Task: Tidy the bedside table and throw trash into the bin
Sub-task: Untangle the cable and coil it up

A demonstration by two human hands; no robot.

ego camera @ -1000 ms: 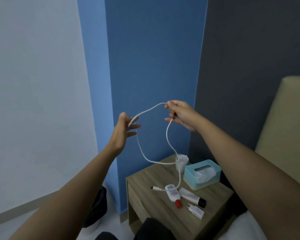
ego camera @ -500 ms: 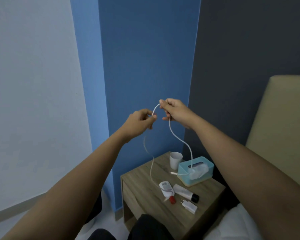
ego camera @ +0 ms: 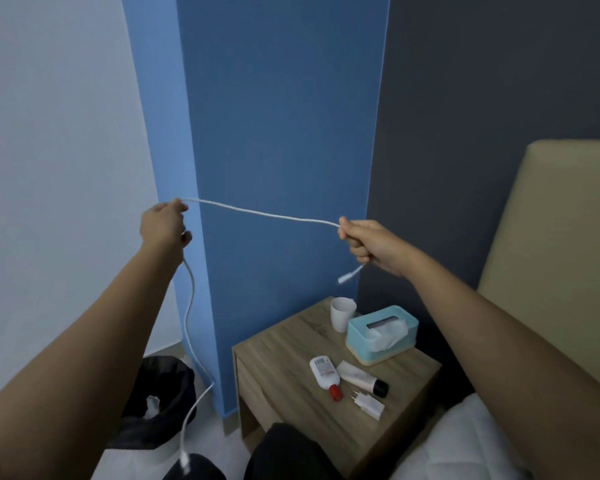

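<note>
Early yet, I judge: your left grip (ego camera: 163, 225) and right grip (ego camera: 364, 242) pinch the cable (ego camera: 264, 213); below the right grip, cup (ego camera: 342, 313), bottle (ego camera: 323, 372), tube (ego camera: 359, 377) and plug (ego camera: 369, 405) await tidying.

I'm in a bedroom here: wooden bedside table (ego camera: 291, 344) at my 1 o'clock, beige headboard (ego camera: 551, 254) and white duvet (ego camera: 465, 445) at 3.

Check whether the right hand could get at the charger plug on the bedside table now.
Probably not yet: the right hand grips the white cable stretched to the left hand. The charger plug lies uncovered on the bedside table, so the way looks free once it lets go.
</note>
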